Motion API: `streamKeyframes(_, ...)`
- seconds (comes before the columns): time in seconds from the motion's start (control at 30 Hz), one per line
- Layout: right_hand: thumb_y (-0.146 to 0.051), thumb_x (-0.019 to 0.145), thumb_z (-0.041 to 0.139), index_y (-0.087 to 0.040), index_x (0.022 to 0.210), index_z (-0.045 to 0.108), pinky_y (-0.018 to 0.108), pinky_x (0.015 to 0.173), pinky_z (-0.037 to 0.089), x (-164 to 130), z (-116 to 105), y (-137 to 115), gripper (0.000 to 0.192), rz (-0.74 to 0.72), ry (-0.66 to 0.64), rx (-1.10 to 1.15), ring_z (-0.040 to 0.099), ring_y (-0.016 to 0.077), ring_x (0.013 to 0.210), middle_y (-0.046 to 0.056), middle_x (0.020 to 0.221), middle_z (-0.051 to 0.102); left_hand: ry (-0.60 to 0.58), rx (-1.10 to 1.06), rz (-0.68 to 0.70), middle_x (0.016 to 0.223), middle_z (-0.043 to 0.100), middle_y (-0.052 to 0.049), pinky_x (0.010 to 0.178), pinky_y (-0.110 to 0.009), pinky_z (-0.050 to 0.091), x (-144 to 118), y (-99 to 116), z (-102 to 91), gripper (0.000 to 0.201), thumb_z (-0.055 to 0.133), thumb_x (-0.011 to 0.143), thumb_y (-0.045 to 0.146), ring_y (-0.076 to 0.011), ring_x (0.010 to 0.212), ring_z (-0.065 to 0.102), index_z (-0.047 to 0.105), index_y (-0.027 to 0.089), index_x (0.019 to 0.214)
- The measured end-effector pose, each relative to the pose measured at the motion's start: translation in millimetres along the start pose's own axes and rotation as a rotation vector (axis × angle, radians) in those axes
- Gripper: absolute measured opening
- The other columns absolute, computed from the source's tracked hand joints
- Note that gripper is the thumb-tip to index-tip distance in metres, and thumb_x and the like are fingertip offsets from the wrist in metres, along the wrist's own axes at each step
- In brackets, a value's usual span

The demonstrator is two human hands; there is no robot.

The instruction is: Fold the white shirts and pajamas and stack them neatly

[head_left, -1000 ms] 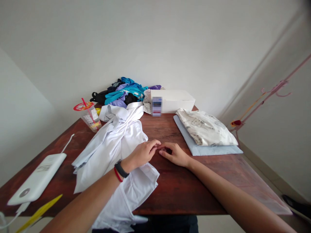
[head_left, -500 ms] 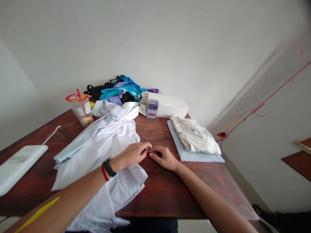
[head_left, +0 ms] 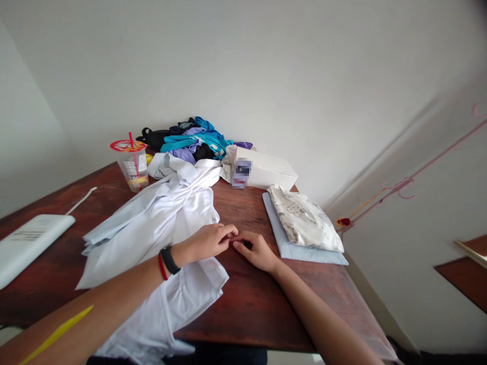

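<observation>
A rumpled white shirt [head_left: 160,228] lies spread across the wooden table [head_left: 247,299], its hem draping over the near edge. The left hand [head_left: 207,242] rests on it, fingers loosely curled, gripping nothing; the right hand [head_left: 256,250] meets it fingertip to fingertip on bare wood. Folded clothes [head_left: 304,223] are stacked at right, against plain white walls [head_left: 266,66].

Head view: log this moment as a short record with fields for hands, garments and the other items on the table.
left hand: rests on the white shirt, fingertips meeting the right hand, nothing visibly gripped
right hand: on bare wooden table, beside the shirt's edge
white shirt: spread unfolded, hanging over the near table edge
folded stack: printed cream garment on a light blue one, at right
clothes pile: at far edge
white box: beside the pile
plastic cup: red lid and straw
white device: far left
</observation>
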State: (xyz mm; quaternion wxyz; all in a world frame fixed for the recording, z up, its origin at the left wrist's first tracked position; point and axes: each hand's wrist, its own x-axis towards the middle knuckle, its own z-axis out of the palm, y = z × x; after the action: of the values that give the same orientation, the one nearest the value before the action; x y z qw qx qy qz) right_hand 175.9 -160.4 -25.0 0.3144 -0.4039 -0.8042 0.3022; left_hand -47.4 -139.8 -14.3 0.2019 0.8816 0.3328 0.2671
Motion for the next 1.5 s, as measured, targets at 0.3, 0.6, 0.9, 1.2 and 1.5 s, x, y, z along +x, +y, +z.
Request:
streamKeyframes(0.3, -0.036, 0.099, 0.063, -0.022, 0.102, 0.076, 0.031, 0.076, 0.053, 0, 0, -2, 0.020, 0.016, -0.003, -0.009, 0.070, 0.0209, 0.086, 0.006, 0.099, 0.078, 0.000, 0.011, -0.008, 0.100, 0.076, -0.003, 0.083, -0.030, 0.051, 0, 1, 0.5, 0.027, 0.056, 0.091, 0.011, -0.0209, 0.094, 0.071, 0.067, 0.024, 0.112)
streamKeyframes(0.6, -0.037, 0.101, 0.060, -0.023, 0.103, 0.077, 0.033, 0.080, 0.054, 0, -2, -5, 0.022, 0.007, -0.032, -0.026, 0.071, 0.0224, 0.092, 0.007, 0.102, 0.078, 0.267, 0.365, -0.317, 0.118, 0.069, -0.015, 0.094, -0.043, 0.051, 2, -6, -21.4, 0.034, 0.058, 0.095, 0.023, -0.0321, 0.111, 0.064, 0.062, 0.018, 0.128)
streamKeyframes(0.9, -0.037, 0.101, 0.060, -0.023, 0.101, 0.077, 0.034, 0.081, 0.054, 0, 0, -3, 0.021, 0.009, -0.032, -0.037, 0.072, 0.0226, 0.093, 0.007, 0.103, 0.078, 0.063, 0.514, -0.809, 0.133, 0.057, -0.034, 0.087, -0.051, 0.052, -7, -26, -52.9, 0.087, 0.063, 0.093, 0.055, -0.0450, 0.108, 0.067, 0.031, 0.006, 0.157)
streamKeyframes(1.2, -0.034, 0.100, 0.061, -0.022, 0.101, 0.077, 0.034, 0.083, 0.054, 0, 0, -3, 0.020, 0.001, -0.025, -0.039, 0.071, 0.0219, 0.093, 0.007, 0.102, 0.078, 0.106, 0.408, -0.650, 0.104, 0.072, -0.012, 0.081, -0.031, 0.046, -4, -27, -52.9, 0.042, 0.051, 0.096, 0.015, -0.0259, 0.095, 0.068, 0.050, 0.016, 0.138)
streamKeyframes(1.5, -0.041, 0.099, 0.061, -0.022, 0.109, 0.075, 0.035, 0.078, 0.052, 0, 3, 0, 0.026, 0.050, 0.055, -0.011, 0.068, 0.0222, 0.088, 0.007, 0.097, 0.074, 0.410, -0.027, -0.267, 0.061, 0.039, 0.009, 0.068, -0.023, 0.039, 7, -8, -44.1, 0.025, 0.051, 0.092, 0.016, -0.0134, 0.059, 0.046, 0.061, 0.018, 0.115)
